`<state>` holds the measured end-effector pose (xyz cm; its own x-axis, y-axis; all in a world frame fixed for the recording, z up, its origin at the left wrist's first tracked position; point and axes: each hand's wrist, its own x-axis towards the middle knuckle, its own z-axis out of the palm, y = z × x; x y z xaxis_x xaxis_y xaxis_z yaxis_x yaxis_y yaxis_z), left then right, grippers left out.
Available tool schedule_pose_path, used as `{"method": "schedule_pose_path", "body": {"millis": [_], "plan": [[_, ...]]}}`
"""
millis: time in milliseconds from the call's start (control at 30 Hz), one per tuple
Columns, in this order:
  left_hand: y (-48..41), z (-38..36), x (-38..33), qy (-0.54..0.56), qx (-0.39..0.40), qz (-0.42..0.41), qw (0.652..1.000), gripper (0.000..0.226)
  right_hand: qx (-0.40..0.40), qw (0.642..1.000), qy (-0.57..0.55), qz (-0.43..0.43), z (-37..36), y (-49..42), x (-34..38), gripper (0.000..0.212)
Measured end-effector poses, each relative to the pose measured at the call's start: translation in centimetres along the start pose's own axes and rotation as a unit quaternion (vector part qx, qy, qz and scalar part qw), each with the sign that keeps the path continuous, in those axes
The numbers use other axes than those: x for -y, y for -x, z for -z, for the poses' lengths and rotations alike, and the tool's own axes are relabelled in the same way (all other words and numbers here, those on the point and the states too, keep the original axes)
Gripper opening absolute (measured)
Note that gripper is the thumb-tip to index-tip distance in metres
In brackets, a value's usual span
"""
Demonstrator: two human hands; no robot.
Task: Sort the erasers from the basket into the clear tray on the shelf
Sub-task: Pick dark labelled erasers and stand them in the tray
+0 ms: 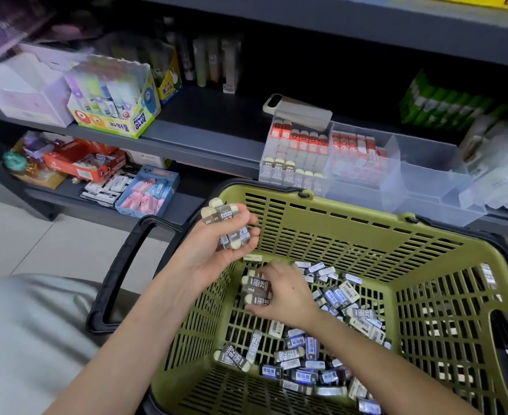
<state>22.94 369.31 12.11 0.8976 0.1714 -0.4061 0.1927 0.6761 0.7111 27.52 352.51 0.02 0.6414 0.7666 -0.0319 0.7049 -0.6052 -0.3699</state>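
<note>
A green slatted basket [366, 232] stands in front of the shelf and holds several loose erasers [297, 351] in dark 2B sleeves. My left hand [216, 253] is raised over the basket's left rim and grips a bundle of several erasers [227, 224]. My right hand [285, 292] is down inside the basket, its fingers curled round a small stack of brown-sleeved erasers [257, 290]. The clear tray [426, 178] sits on the shelf just behind the basket. Its left compartments hold rows of red-sleeved and 2B erasers; its right compartments look bare.
A beige phone [297, 110] lies on the tray's back left corner. A Power Glue box [117, 97] and white boxes stand at the left of the shelf, green packs [447, 103] at the right. The lower shelf holds eraser boxes [147, 190]. The basket's black handle [120, 271] hangs left.
</note>
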Motion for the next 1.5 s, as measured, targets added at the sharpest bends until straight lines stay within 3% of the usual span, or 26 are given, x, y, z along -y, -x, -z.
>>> {"method": "schedule_pose_path", "body": {"millis": [100,200,267,367,533,667,833,1033,1100,1267,1367,1500], "plan": [[0.2,-0.2,0.3,0.004,-0.022,0.033,0.999,0.013,-0.127,0.979,-0.138,-0.075,5.2,0.3,1.7,0.067],[0.5,-1.2,0.8,0.037,-0.034,0.083,0.995,0.042,-0.229,0.929,-0.255,-0.142,10.4,0.1,3.3,0.052],[0.7,-2.5,1.5,0.061,-0.008,0.099,0.993,0.043,-0.258,0.896,-0.314,-0.176,12.7,-0.3,4.3,0.051],[0.5,-4.5,1.9,0.086,0.035,0.069,0.993,0.028,-0.247,0.888,-0.318,-0.222,14.4,-0.8,5.1,0.070],[-0.4,-5.9,1.4,0.039,0.029,0.024,0.999,0.050,-0.187,0.949,-0.165,-0.194,15.4,-0.9,5.4,0.068],[-1.0,-5.6,1.2,-0.016,0.004,0.016,1.000,0.059,-0.126,0.962,-0.202,-0.137,16.6,-0.5,5.1,0.047],[-1.7,-5.9,0.8,-0.011,0.022,0.023,0.999,0.047,-0.106,0.953,-0.241,-0.149,18.7,-1.1,3.8,0.023],[-2.8,-6.4,-1.3,-0.015,0.102,0.021,0.994,0.056,-0.034,0.954,-0.279,-0.104,21.6,-2.1,2.9,0.044],[-3.4,-6.7,-2.0,0.007,0.106,0.019,0.994,0.058,-0.051,0.933,-0.340,-0.109,22.4,-2.5,2.4,0.032],[-5.1,-6.7,-3.7,0.031,0.099,-0.029,0.994,0.049,-0.204,0.888,-0.385,-0.145,23.6,-4.4,-0.3,0.007],[-6.1,-6.3,-4.5,0.047,0.087,-0.056,0.993,0.035,-0.232,0.891,-0.361,-0.146,23.9,-6.4,-1.8,0.006],[-7.1,-6.5,-5.6,0.056,0.086,-0.073,0.992,0.029,-0.185,0.917,-0.322,-0.144,23.2,-9.1,-2.7,0.013]]}}
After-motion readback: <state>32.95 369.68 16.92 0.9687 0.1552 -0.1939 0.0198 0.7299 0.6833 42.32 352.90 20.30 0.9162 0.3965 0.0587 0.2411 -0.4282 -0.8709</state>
